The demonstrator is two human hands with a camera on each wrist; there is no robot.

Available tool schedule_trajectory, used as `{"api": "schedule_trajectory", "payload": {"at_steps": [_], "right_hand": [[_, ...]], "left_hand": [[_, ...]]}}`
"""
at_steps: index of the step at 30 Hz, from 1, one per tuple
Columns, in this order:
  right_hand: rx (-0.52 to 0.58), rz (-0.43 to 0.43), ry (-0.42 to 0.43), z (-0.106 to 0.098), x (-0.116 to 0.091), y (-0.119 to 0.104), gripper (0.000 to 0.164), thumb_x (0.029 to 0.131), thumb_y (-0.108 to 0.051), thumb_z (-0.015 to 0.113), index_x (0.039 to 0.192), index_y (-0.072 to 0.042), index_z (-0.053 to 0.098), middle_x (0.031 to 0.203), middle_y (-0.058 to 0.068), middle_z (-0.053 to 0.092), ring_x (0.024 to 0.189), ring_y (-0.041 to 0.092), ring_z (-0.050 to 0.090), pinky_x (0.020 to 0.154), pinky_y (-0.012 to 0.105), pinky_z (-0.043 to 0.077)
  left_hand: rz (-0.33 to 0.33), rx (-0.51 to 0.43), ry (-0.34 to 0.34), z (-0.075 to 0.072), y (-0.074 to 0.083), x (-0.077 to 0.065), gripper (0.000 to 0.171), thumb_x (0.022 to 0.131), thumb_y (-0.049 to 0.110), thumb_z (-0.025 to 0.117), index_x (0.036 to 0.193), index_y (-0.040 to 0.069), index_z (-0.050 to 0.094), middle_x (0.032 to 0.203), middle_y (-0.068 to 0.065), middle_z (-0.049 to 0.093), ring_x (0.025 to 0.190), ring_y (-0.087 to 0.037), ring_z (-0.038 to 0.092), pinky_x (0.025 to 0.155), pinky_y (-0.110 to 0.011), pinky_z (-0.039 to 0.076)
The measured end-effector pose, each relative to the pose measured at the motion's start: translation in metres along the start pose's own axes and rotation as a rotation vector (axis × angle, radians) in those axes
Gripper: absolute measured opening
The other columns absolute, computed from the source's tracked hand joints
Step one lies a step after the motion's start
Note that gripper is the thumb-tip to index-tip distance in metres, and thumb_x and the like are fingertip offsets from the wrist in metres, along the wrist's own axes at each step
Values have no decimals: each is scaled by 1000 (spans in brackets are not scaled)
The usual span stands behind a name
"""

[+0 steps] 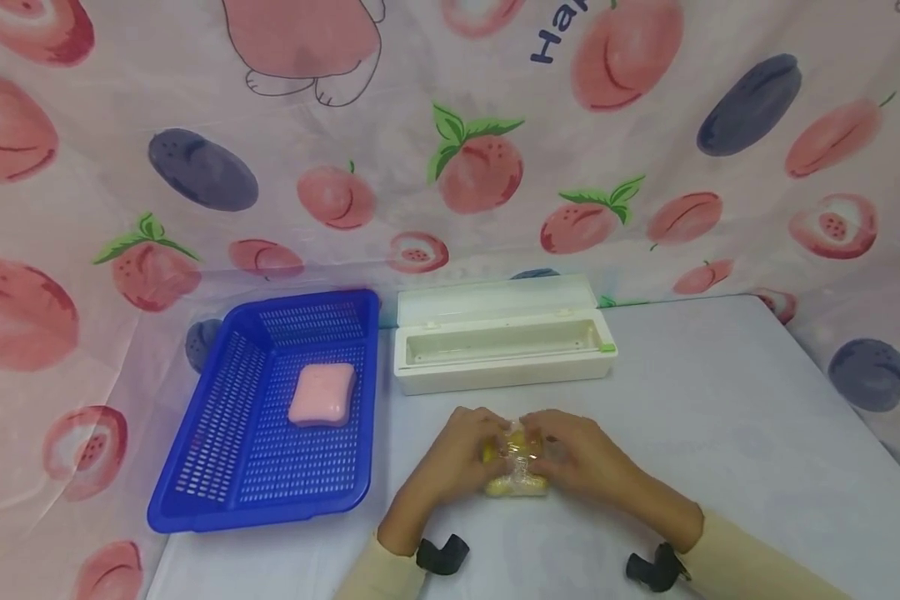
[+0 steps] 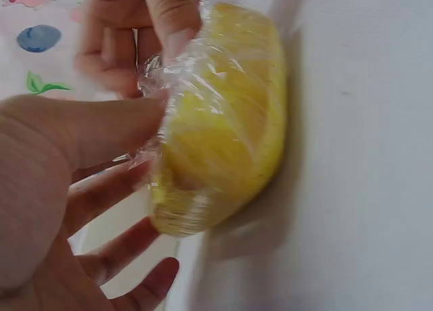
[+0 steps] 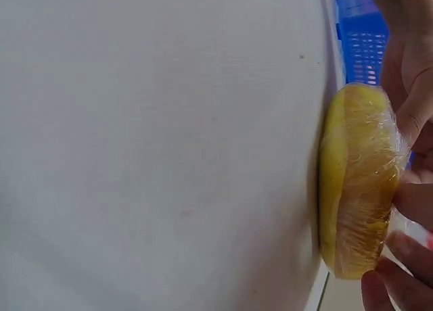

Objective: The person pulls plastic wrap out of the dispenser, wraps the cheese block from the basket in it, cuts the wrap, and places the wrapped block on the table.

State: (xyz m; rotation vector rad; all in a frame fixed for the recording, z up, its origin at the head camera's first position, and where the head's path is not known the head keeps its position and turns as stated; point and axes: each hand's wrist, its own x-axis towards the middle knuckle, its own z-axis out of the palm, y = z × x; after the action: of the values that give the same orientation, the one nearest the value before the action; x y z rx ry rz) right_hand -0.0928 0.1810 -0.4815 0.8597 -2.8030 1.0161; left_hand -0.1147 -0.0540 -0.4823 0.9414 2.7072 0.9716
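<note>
A yellow piece of fruit [image 1: 516, 486] lies on the white table, wrapped in clear cling film [image 2: 203, 101] that is bunched up on its top. From the left side my left hand [image 1: 461, 454] pinches the gathered film between thumb and fingers; its lower fingers are spread beside the fruit in the left wrist view. My right hand [image 1: 588, 458] holds the film from the other side, thumb and fingertips at the wrap. In the right wrist view, stretched film covers the side of the fruit [image 3: 331, 176], with fingertips right at its upper edge.
Behind the hands stands a long white box [image 1: 506, 379] with its lid [image 1: 495, 302] raised and a green tab at its right end. To the left is a blue plastic basket [image 1: 262, 508] with a pink rounded-square block [image 1: 322, 393] inside. A fruit-print cloth [image 1: 390, 150] hangs behind the table.
</note>
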Motion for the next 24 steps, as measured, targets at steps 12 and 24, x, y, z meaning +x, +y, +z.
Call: {"api": "schedule_trajectory", "payload": {"at_steps": [12, 24], "right_hand": [[-334, -294, -278, -12, -7, 7, 42, 96, -24, 69, 138, -25, 65, 148, 8, 57, 134, 24, 59, 94, 41, 59], [-404, -352, -265, -10, -2, 6, 41, 95, -26, 73, 135, -23, 68, 140, 8, 64, 119, 23, 69, 85, 38, 61]], "left_hand": [[-109, -41, 33, 4, -5, 1, 45, 84, 30, 84, 125, 16, 69, 127, 2, 69, 117, -18, 62, 100, -37, 50], [-20, 171, -118, 1, -6, -2, 40, 105, 32, 58, 140, 15, 63, 145, 2, 61, 138, -20, 55, 115, -38, 43]]}}
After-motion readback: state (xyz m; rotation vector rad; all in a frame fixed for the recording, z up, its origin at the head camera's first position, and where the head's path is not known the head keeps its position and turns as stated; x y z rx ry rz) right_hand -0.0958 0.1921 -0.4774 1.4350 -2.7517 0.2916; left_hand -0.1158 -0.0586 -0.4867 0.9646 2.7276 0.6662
